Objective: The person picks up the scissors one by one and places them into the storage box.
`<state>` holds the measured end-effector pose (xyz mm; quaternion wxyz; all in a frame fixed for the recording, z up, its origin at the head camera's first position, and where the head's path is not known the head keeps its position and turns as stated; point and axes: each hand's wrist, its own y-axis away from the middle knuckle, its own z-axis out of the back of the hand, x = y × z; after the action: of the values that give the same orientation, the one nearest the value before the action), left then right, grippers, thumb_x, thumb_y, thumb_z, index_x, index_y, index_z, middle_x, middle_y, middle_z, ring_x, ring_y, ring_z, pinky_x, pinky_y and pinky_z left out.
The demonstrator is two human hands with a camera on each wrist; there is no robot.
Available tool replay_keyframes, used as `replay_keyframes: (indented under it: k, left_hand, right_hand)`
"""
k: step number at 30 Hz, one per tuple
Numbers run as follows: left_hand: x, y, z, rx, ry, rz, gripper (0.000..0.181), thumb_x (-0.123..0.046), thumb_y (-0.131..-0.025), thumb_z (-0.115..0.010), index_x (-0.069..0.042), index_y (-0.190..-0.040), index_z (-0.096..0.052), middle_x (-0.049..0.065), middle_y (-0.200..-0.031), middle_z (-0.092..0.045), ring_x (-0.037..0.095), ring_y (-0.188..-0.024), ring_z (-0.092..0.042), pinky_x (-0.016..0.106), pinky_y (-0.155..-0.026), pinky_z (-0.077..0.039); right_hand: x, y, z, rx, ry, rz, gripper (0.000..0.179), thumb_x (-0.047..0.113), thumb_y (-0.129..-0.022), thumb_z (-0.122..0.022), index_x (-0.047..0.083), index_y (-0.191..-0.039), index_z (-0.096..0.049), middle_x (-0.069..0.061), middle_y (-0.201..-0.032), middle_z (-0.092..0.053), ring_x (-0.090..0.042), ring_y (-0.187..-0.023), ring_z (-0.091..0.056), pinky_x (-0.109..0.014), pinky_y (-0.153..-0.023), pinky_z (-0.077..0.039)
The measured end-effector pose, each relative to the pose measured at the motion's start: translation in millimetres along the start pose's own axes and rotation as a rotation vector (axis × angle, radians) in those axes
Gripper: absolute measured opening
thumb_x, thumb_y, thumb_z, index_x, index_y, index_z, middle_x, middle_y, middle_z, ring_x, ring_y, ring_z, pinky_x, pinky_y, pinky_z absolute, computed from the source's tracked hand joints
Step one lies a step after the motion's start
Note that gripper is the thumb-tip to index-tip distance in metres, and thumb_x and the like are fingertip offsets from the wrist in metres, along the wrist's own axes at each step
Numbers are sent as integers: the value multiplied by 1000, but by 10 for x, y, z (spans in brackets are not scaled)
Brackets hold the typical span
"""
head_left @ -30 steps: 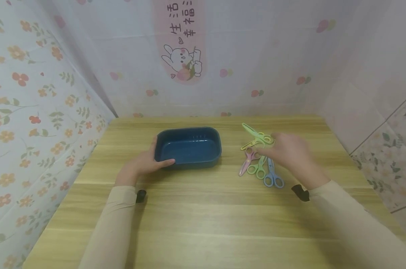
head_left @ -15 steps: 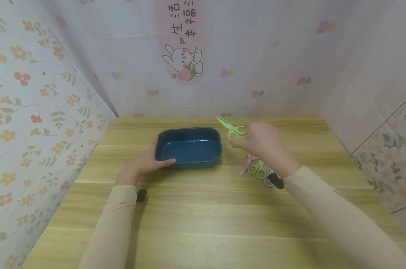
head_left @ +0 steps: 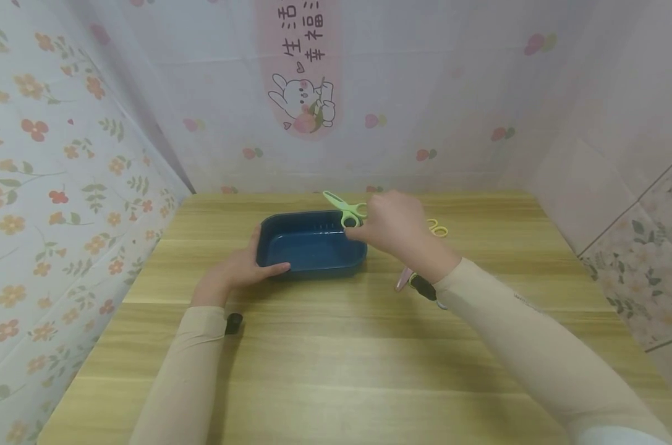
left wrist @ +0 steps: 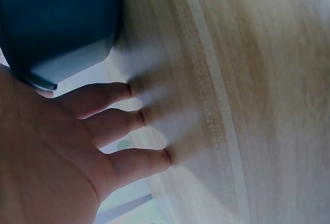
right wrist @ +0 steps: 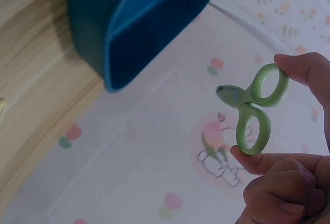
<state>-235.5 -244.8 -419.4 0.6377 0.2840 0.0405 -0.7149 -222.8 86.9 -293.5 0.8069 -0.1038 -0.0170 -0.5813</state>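
A dark blue rectangular box [head_left: 313, 250] with an open top sits on the table. My left hand [head_left: 237, 275] rests against its left end, thumb at the front rim. In the left wrist view, several fairly straight fingers [left wrist: 111, 126] reach down to the tabletop beside the box. My right hand [head_left: 397, 227] pinches a pair of light green scissors [right wrist: 252, 98] by the finger loops, between thumb and finger. The scissors hang over the box's back right corner, blades pointing left. Their blades are spread little, if at all.
Yellow scissors [head_left: 438, 228] and pink scissors [head_left: 404, 279] lie right of the box, partly behind the right arm; other scissors there are mostly hidden. Patterned cloth [head_left: 452, 123] hangs behind the wooden table [head_left: 324, 358] and along its sides.
My right hand has lifted the light green scissors off the pile and carried them left, over the box's right end. My left hand and the box have stayed in place.
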Motion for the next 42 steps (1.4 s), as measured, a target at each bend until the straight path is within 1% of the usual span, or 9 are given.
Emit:
replay_keyframes:
  k: [7, 10, 16, 21, 26, 30, 33, 38, 42]
  left_hand:
    - [-16, -7, 9, -13, 0, -6, 139, -90, -84, -60, -16, -169, 23, 37, -168, -31, 54, -148, -48, 64, -120, -43]
    - [-21, -10, 15, -16, -2, -11, 139, -89, -84, -60, -15, -169, 22, 37, -168, -31, 54, -148, -47, 64, -120, -43]
    - [-14, -8, 18, -13, 9, -22, 139, -88, -85, -61, -14, -168, 23, 38, -169, -27, 55, -150, -43, 64, -122, -40]
    - [-9, 0, 8, -8, 18, -29, 138, -88, -86, -60, -15, -167, 26, 36, -171, -23, 55, -152, -40, 65, -122, -39]
    - [-3, -4, -2, -19, 32, -38, 138, -87, -86, -61, -15, -168, 24, 35, -172, -22, 54, -154, -39, 65, -123, -38]
    - [-4, -3, -8, -19, 37, -37, 138, -87, -86, -61, -15, -168, 24, 34, -173, -21, 54, -154, -38, 65, -123, -38]
    - [7, -3, -15, -13, 38, -33, 137, -87, -86, -60, -15, -168, 24, 35, -173, -21, 54, -154, -37, 65, -123, -38]
    - [25, -10, -37, -26, 36, -37, 137, -87, -87, -60, -14, -168, 23, 36, -171, -23, 54, -153, -40, 64, -122, -39]
    - [23, -11, -40, -32, 35, -44, 136, -86, -88, -60, -14, -168, 24, 38, -170, -25, 54, -152, -42, 64, -122, -40]
  right_hand:
    - [170, -64, 11, 33, 29, 14, 49, 56, -84, -74, 19, -58, -54, 1, -70, -52, -21, -62, -55, -31, -46, -34]
    - [236, -103, 10, 57, 32, 22, 49, 57, -85, -74, 19, -60, -55, 2, -66, -51, -20, -62, -54, -31, -47, -34]
    - [341, -224, -60, 97, 20, 58, 48, 55, -87, -74, 20, -62, -53, 8, -56, -41, -15, -52, -46, -29, -47, -30]
    - [409, -319, -177, 93, 5, 116, 47, 52, -87, -77, 20, -61, -53, 8, -55, -40, -13, -52, -42, -28, -49, -29]
    - [486, -415, -332, 107, -55, 148, 41, 46, -87, -77, 19, -63, -56, 8, -59, -42, -12, -55, -42, -26, -49, -29]
    - [555, -464, -474, 138, -106, 120, 45, 48, -88, -78, 19, -65, -52, 8, -60, -41, -11, -54, -40, -26, -50, -30]
    - [613, -467, -575, 172, -119, 89, 48, 51, -88, -78, 20, -65, -50, 8, -62, -42, -11, -55, -41, -28, -50, -34]
    - [692, -442, -733, 202, -106, 79, 47, 54, -90, -77, 21, -66, -54, 9, -62, -44, -11, -58, -47, -30, -54, -42]
    - [725, -426, -848, 196, -136, 70, 45, 55, -90, -79, 19, -70, -60, 8, -59, -47, -12, -58, -53, -30, -55, -46]
